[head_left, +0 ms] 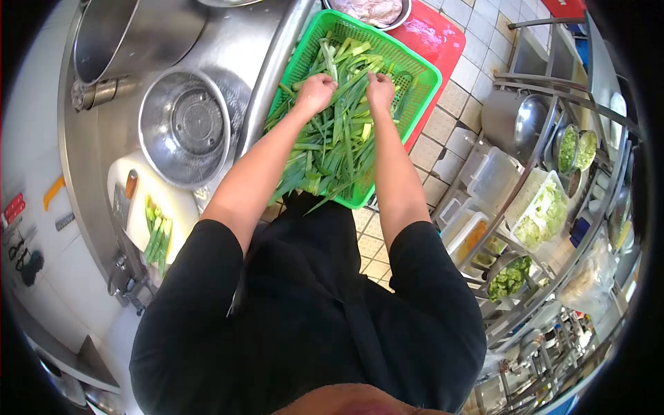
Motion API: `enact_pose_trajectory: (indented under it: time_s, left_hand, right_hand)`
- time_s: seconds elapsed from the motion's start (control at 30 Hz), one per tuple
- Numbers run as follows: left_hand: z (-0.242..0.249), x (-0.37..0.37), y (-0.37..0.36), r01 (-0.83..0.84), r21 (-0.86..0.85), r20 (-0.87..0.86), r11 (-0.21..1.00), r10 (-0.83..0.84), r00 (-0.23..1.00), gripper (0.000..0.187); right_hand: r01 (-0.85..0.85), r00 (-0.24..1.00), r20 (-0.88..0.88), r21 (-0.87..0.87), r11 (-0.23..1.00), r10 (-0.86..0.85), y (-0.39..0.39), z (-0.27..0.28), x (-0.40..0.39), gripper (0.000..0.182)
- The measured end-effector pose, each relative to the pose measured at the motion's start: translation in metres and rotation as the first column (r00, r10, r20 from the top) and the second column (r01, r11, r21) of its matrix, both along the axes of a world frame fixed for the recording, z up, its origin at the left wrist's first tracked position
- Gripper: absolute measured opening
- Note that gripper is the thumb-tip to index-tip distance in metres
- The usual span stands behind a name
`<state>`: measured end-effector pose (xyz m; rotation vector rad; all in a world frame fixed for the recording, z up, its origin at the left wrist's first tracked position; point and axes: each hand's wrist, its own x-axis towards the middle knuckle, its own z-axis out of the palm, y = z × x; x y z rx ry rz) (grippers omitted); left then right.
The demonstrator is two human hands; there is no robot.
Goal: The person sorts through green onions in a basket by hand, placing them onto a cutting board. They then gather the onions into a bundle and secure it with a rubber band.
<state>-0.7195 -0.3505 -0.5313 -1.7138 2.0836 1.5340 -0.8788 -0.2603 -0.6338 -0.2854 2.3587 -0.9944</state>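
Note:
A green plastic basket full of long green leafy stalks stands in front of me, partly over a red surface. Over the stalks on the left side, my left hand has its fingers closed on a pale green stalk. Close by on the right, my right hand is also closed, its fingertips pressed on green stalks. The lower parts of the stalks hang towards my body, some over the basket's near rim.
On the steel counter at left are a perforated metal bowl, a large pot and a white cutting board with a knife and cut stalks. A bowl of meat stands behind the basket. Shelves with food containers line the right.

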Motion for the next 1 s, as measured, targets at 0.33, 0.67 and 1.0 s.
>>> enact_pose_trajectory:
  time_s: [0.33,0.67,1.0]
  left_hand:
    - [-0.049,-0.073,-0.025,0.301,-0.526,0.170,0.796,-0.249,0.954,0.044]
    - [-0.058,-0.049,-0.036,-0.028,-0.122,-0.049,0.992,0.022,0.999,0.034]
    - [-0.003,-0.080,0.019,0.632,-0.200,0.057,0.748,-0.635,0.770,0.023]
  right_hand:
    - [-0.033,0.996,0.091,0.382,0.924,-0.002,-0.048,0.048,-0.027,0.075]
    - [0.513,0.775,0.549,-0.257,0.819,-0.313,-0.008,0.004,-0.026,0.029]
    - [0.614,0.744,0.640,-0.543,0.572,-0.192,0.012,0.033,0.007,0.018]
